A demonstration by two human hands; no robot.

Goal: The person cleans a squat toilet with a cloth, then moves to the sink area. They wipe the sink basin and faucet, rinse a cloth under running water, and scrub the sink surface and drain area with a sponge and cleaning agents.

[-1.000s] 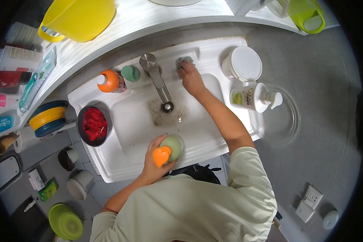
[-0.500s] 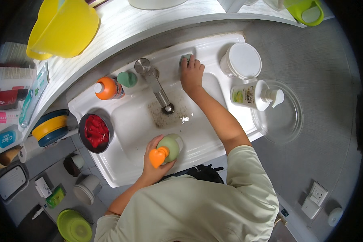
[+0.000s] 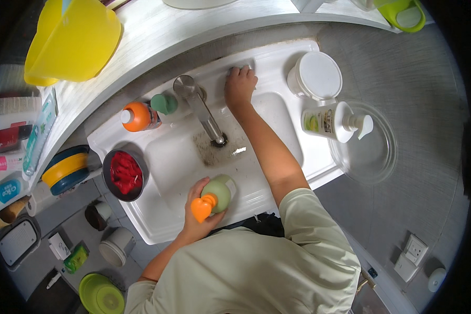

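My left hand (image 3: pixel 195 222) is wrapped round a pale green pump bottle (image 3: pixel 220 192) with an orange heart-shaped top, over the near side of the white sink (image 3: pixel 167 222). At the far rim, right of the metal faucet (image 3: pixel 204 118), my right hand (image 3: pixel 240 86) presses down with curled fingers. Under it is a grey-green wiping cloth (image 3: pixel 254 83), mostly hidden; only small edges show. Dark specks lie on the basin floor around the drain below the spout.
Left of the faucet stand a green cup (image 3: pixel 164 104) and an orange bottle (image 3: pixel 137 116). A dark bowl with red cloth (image 3: pixel 124 172) sits on the left rim. On the right are a white tub (image 3: pixel 319 76), a white pump bottle (image 3: pixel 327 120) and a clear basin (image 3: pixel 369 157).
My right hand has slid left along the far rim toward the faucet, covering more of the cloth. My left hand still holds the pump bottle in nearly the same place.
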